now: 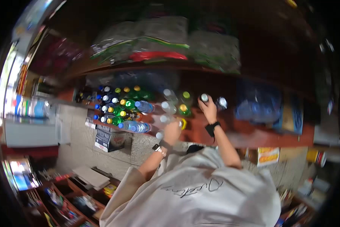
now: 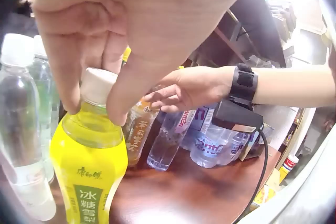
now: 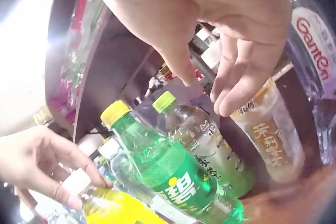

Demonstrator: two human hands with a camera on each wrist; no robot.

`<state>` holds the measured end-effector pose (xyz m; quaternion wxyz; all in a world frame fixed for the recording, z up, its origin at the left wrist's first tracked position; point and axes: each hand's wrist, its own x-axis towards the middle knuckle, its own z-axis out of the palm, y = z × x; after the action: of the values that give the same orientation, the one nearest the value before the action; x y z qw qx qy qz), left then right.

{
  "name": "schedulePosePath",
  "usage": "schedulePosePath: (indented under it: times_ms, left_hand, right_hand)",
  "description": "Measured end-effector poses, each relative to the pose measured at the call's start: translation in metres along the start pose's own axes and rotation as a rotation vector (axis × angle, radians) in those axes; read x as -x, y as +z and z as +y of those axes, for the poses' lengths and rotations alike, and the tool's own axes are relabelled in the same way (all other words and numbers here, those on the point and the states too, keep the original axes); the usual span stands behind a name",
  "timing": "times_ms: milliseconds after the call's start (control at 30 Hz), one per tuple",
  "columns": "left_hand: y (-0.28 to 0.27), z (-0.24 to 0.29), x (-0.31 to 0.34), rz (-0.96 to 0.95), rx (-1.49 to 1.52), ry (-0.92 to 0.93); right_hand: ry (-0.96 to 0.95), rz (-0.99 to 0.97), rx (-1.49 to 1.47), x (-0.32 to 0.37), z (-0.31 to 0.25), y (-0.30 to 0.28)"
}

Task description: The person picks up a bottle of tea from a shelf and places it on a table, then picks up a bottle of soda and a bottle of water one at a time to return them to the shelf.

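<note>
My left hand [image 1: 172, 132] pinches the white cap of a yellow drink bottle [image 2: 89, 166] between thumb and fingers; the bottle stands upright. Further right, my right hand [image 1: 209, 110] hovers at the top of a tea bottle with an orange label [image 3: 275, 140]. A gap shows between its thumb and loosely bent fingers in the right wrist view. Between the hands stand a green soda bottle [image 3: 168, 171] with a yellow cap and a tea bottle with a lime cap [image 3: 202, 140]. A clear Ganten water bottle [image 3: 315, 45] is on the tea bottle's other side.
Rows of bottles with coloured caps [image 1: 119, 109] fill the left of the reddish-brown shelf [image 1: 230, 132]. Wrapped water packs [image 1: 258, 106] and a blue-and-tan carton [image 1: 292, 113] stand at the right. Plastic-wrapped packages [image 1: 162, 30] sit on the shelf above.
</note>
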<state>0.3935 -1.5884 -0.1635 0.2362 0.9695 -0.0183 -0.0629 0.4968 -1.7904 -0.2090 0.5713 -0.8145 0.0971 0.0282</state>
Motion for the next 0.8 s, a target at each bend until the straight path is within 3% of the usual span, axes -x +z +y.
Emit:
schedulePosePath:
  times_ms: [33,67,133,167,233,267,333,367,467,600,633,700,767,800]
  left_hand:
    - [-0.009,0.009,0.0,-0.083,0.01,-0.103]
    - [-0.012,0.011,0.007,0.064,0.076,0.02]
    - [-0.01,0.016,0.011,0.151,0.099,0.143]
    - [-0.017,0.024,0.016,0.177,0.144,0.152]
    - [-0.011,0.03,0.026,0.068,0.264,0.113]
    - [-0.009,0.031,0.031,0.084,0.268,0.089]
    - [-0.008,0.032,0.043,-0.181,0.353,0.036]
    - [0.0,0.029,0.052,-0.164,0.353,0.02]
    - [0.003,0.015,0.077,-0.21,0.449,0.093]
    - [-0.051,0.015,0.107,-0.393,0.551,0.011]
    - [-0.043,0.006,0.119,-0.281,0.581,0.125]
    - [-0.034,-0.013,0.147,-0.318,0.803,0.124]
    - [-0.02,-0.032,0.174,-0.179,0.891,0.163]
    - [-0.029,-0.039,0.187,-0.209,0.846,0.078]
  right_hand:
    - [-0.002,0.039,-0.048,0.002,-0.006,-0.001]
    - [-0.15,0.077,-0.008,-0.004,0.018,0.009]
    - [-0.155,0.08,0.229,0.017,-0.002,0.003]
    - [-0.212,0.075,0.285,0.021,0.027,0.007]
    - [-0.385,0.096,0.239,0.047,0.025,0.001]
    - [-0.339,0.067,0.229,0.058,0.027,-0.006]
    - [-0.434,0.073,0.294,0.077,0.026,-0.021]
    - [-0.426,0.039,0.314,0.089,0.021,-0.03]
    - [-0.646,-0.059,0.347,0.119,0.004,-0.045]
    - [-0.809,-0.287,0.367,0.166,-0.054,-0.041]
    - [-0.855,-0.336,0.319,0.177,-0.067,-0.037]
    - [-0.84,-0.396,0.217,0.203,-0.096,-0.021]
    - [-0.95,-0.443,0.105,0.222,-0.129,0.003]
    - [-0.946,-0.499,0.093,0.235,-0.144,0.013]
